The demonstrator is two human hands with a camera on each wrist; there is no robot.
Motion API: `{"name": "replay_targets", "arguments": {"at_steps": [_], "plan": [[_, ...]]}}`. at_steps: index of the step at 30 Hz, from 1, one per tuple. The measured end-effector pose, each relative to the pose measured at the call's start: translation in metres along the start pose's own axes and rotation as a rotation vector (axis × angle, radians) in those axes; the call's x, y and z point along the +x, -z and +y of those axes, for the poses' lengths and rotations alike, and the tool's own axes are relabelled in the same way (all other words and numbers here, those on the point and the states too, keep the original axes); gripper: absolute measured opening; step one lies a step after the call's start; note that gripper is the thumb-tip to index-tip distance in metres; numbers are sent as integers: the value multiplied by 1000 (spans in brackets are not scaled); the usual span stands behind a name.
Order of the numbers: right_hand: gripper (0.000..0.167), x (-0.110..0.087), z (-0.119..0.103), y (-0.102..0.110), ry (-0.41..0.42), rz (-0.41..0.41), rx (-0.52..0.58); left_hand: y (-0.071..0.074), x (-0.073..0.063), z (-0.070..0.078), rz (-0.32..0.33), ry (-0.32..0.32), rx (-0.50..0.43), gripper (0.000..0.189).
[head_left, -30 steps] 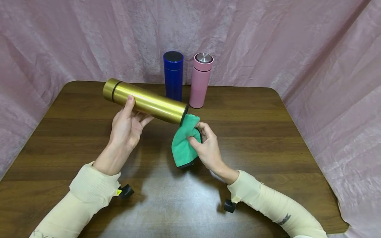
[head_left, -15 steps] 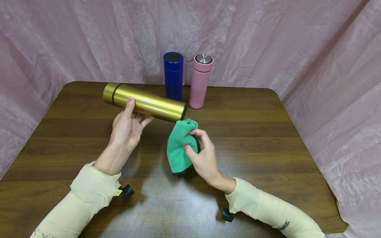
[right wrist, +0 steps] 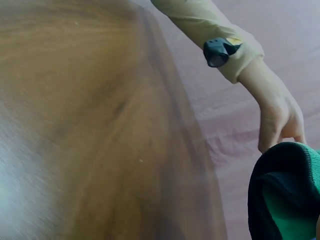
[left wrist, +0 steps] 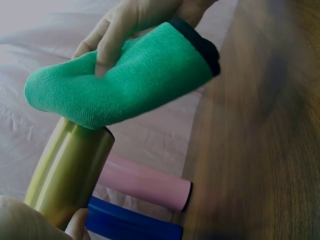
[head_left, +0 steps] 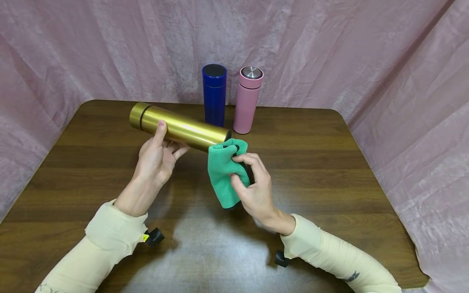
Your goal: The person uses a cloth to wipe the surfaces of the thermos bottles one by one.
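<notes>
My left hand (head_left: 155, 158) holds a gold thermos bottle (head_left: 183, 129) tilted above the table, its lidded end up to the left and its dark base down to the right. The thumb lies along the near side, with fingers curled underneath. In my right hand (head_left: 256, 189) a folded green cloth (head_left: 223, 175) with black edging is pinched between thumb and fingers. The cloth overlaps the bottle's base end in the head view. From the left wrist view, the green cloth (left wrist: 120, 85) lies right across the end of the gold bottle (left wrist: 72, 170).
A blue thermos bottle (head_left: 214, 97) and a pink one (head_left: 248, 101) with a steel-topped lid stand upright near the back of the wooden table (head_left: 311, 162). Pink curtains (head_left: 165, 49) hang behind and to the right.
The cloth first dropped slightly down and left below the bottle's base, then rose back against it with the right hand. The gold bottle tilted slightly and barely shifted.
</notes>
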State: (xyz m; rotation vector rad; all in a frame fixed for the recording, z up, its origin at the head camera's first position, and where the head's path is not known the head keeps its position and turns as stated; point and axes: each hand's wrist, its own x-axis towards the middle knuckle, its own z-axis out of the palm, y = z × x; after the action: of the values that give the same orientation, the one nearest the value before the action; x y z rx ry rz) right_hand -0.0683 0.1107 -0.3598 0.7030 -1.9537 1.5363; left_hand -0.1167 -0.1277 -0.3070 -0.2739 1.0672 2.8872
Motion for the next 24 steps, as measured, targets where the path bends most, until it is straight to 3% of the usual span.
{"name": "replay_targets", "arguments": {"at_steps": [7, 14, 24], "plan": [[33, 14, 0, 7, 30, 11, -14, 2, -1, 1, -22, 10, 21, 30], [35, 29, 5, 10, 3, 64, -27, 4, -2, 1, -32, 12, 31, 27], [33, 41, 21, 14, -119, 124, -5, 5, -4, 1, -58, 14, 54, 29]]}}
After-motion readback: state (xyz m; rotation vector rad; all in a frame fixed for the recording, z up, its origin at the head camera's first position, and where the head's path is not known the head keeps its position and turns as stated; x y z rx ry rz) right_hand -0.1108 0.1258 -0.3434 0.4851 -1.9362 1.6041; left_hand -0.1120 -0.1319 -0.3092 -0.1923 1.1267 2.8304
